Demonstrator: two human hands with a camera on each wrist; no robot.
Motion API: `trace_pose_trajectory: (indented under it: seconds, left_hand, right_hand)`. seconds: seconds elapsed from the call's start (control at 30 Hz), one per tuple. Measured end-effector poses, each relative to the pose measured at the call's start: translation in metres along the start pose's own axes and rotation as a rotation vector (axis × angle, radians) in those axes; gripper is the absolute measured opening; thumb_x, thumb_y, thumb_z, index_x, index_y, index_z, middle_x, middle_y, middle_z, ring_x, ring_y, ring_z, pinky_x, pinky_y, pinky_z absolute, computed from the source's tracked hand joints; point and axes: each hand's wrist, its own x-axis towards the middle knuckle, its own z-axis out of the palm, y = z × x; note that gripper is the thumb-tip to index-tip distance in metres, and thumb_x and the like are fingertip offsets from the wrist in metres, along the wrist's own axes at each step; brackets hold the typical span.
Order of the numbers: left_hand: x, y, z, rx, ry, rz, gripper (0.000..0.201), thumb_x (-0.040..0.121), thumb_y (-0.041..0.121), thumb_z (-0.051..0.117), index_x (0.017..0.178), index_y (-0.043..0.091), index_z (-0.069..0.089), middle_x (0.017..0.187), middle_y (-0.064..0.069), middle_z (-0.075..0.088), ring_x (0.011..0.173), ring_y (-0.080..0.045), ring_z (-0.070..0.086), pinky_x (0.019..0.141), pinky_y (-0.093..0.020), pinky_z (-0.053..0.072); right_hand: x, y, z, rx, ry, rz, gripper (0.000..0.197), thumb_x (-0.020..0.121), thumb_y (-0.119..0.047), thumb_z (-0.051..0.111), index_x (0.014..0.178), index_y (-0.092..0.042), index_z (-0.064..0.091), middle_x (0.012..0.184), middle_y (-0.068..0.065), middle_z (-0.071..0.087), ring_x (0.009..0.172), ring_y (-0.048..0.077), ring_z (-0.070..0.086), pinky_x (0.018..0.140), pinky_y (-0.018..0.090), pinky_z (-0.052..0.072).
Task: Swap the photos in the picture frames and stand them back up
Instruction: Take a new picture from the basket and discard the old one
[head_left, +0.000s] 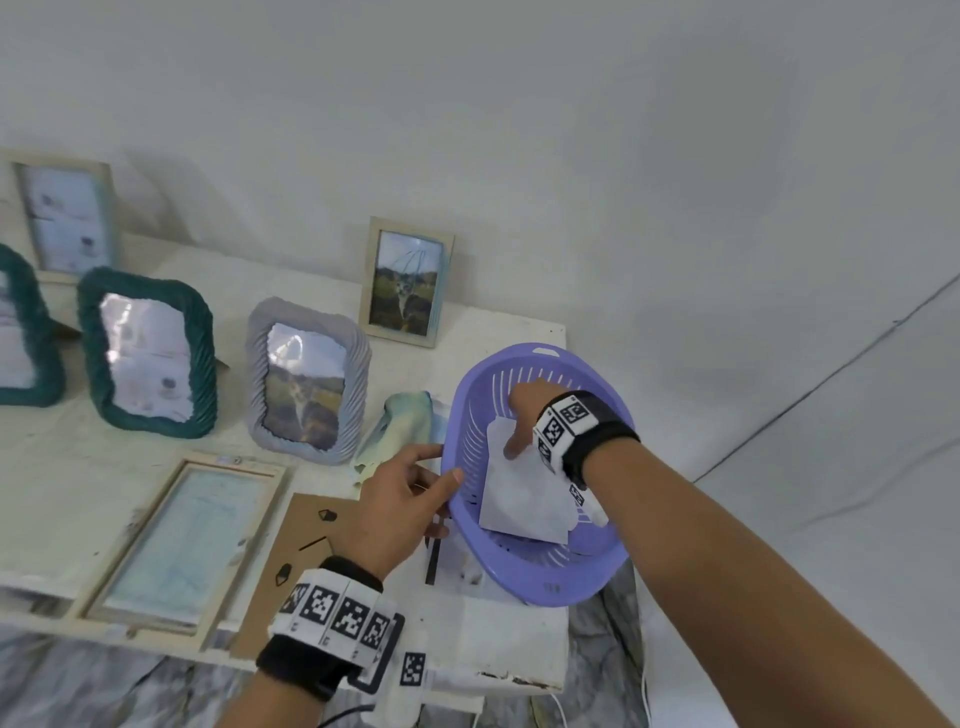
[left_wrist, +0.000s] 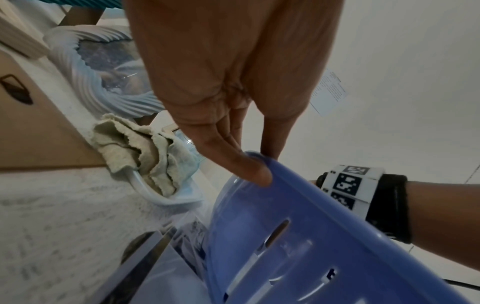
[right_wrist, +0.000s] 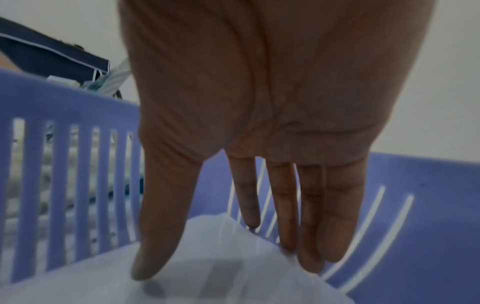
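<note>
Left hand: it pinches the rim of the purple basket at the basket's 9 o'clock side, thumb on top and fingers below, and tilts it toward the person
Right hand: inside the basket, fingers straight and a little spread, thumb and fingertips resting on the white sheets; it grips nothing yet
Photos: white sheets, back side up, lying in the basket; I cannot tell how many
Open frame: flat on the table at 9 o'clock from the basket, with its brown backing board beside it
Standing frames: the grey one and the green one at 10 o'clock
Handling: I judge the sheets light, thin, easy to bend and smooth; better to slide one up the wall and take it by the edge, not on the face
Risk: two sheets may stick together
</note>
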Motion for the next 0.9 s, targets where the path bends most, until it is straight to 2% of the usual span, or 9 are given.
trace_pose_trajectory:
  seconds: [0.1, 0.17, 0.27, 0.37, 0.47, 0.6, 0.7, 0.8, 0.9]
  left_hand:
    - [0.0, 0.001, -0.001, 0.019, -0.011, 0.005, 0.033, 0.09, 0.02, 0.068, 0.121, 0.015, 0.059, 0.076, -0.013, 0.069, 0.063, -0.016, 0.067, 0.052, -0.029, 0.057]
    - [0.001, 0.001, -0.001, 0.013, -0.017, 0.001, 0.033, 0.09, 0.02, 0.068, 0.121, 0.015, 0.059, 0.075, -0.012, 0.069, 0.062, -0.015, 0.067, 0.052, -0.029, 0.057]
    - [0.001, 0.001, -0.002, 0.007, -0.025, -0.001, 0.033, 0.089, 0.02, 0.069, 0.121, 0.015, 0.059, 0.072, -0.008, 0.068, 0.063, -0.016, 0.067, 0.052, -0.032, 0.057]
    - [0.001, 0.001, -0.003, 0.021, -0.028, 0.003, 0.033, 0.089, 0.021, 0.069, 0.121, 0.016, 0.059, 0.071, -0.007, 0.068, 0.063, -0.017, 0.067, 0.053, -0.034, 0.058]
    - [0.001, 0.002, -0.005, 0.081, -0.024, 0.022, 0.034, 0.089, 0.026, 0.069, 0.122, 0.02, 0.059, 0.077, -0.005, 0.069, 0.068, -0.017, 0.068, 0.057, -0.034, 0.06]
    - [0.005, 0.003, -0.008, 0.19, 0.042, 0.091, 0.037, 0.086, 0.035, 0.071, 0.119, 0.022, 0.061, 0.096, 0.003, 0.066, 0.084, -0.012, 0.065, 0.073, -0.037, 0.059]
    - [0.008, 0.015, -0.012, 0.215, 0.092, 0.203, 0.034, 0.085, 0.035, 0.072, 0.116, 0.022, 0.065, 0.107, 0.007, 0.065, 0.098, -0.01, 0.061, 0.086, -0.03, 0.052]
    - [0.01, 0.035, -0.018, 0.151, 0.033, 0.269, 0.031, 0.087, 0.03, 0.07, 0.117, 0.022, 0.066, 0.111, 0.005, 0.066, 0.104, -0.008, 0.062, 0.087, -0.024, 0.052]
    - [0.008, 0.057, -0.03, 0.066, -0.049, 0.315, 0.028, 0.088, 0.022, 0.069, 0.116, 0.02, 0.066, 0.101, 0.007, 0.071, 0.094, -0.003, 0.065, 0.081, -0.018, 0.051]
  right_hand:
    - [0.007, 0.0, 0.011, -0.064, -0.031, -0.018, 0.056, 0.065, -0.049, 0.082, 0.101, -0.013, 0.059, 0.096, 0.008, 0.066, 0.075, 0.027, 0.064, 0.056, 0.032, 0.047]
    - [0.009, 0.001, 0.012, -0.077, -0.03, -0.025, 0.069, 0.067, -0.049, 0.082, 0.117, -0.011, 0.054, 0.107, 0.01, 0.063, 0.088, 0.03, 0.064, 0.062, 0.034, 0.047]
    - [0.008, 0.002, 0.01, -0.116, 0.047, -0.008, 0.088, 0.071, -0.046, 0.08, 0.139, -0.012, 0.035, 0.122, 0.013, 0.057, 0.107, 0.036, 0.059, 0.079, 0.042, 0.049]
    - [0.003, -0.001, 0.0, -0.177, 0.151, 0.021, 0.057, 0.087, -0.025, 0.066, 0.134, -0.015, 0.037, 0.12, 0.011, 0.058, 0.109, 0.035, 0.057, 0.091, 0.046, 0.049]
    - [-0.008, 0.005, -0.018, 0.05, 0.141, 0.004, 0.033, 0.091, -0.01, 0.052, 0.123, -0.017, 0.046, 0.114, 0.009, 0.061, 0.099, 0.03, 0.06, 0.088, 0.041, 0.051]
    - [-0.041, 0.022, -0.044, 0.36, 0.237, -0.027, 0.024, 0.09, -0.009, 0.049, 0.111, -0.02, 0.054, 0.11, 0.007, 0.06, 0.094, 0.028, 0.057, 0.078, 0.031, 0.043]
    - [-0.077, 0.025, -0.062, 0.502, 0.362, -0.044, 0.022, 0.091, -0.011, 0.05, 0.107, -0.023, 0.057, 0.092, 0.001, 0.057, 0.086, 0.022, 0.054, 0.073, 0.029, 0.039]
    - [-0.113, 0.017, -0.075, 0.619, 0.471, -0.081, 0.02, 0.091, -0.015, 0.052, 0.106, -0.026, 0.058, 0.085, 0.001, 0.057, 0.075, 0.01, 0.053, 0.066, 0.022, 0.039]
    - [-0.136, -0.007, -0.078, 0.756, 0.52, -0.138, 0.019, 0.088, -0.015, 0.056, 0.101, -0.028, 0.061, 0.083, 0.004, 0.059, 0.068, 0.011, 0.053, 0.063, 0.022, 0.044]
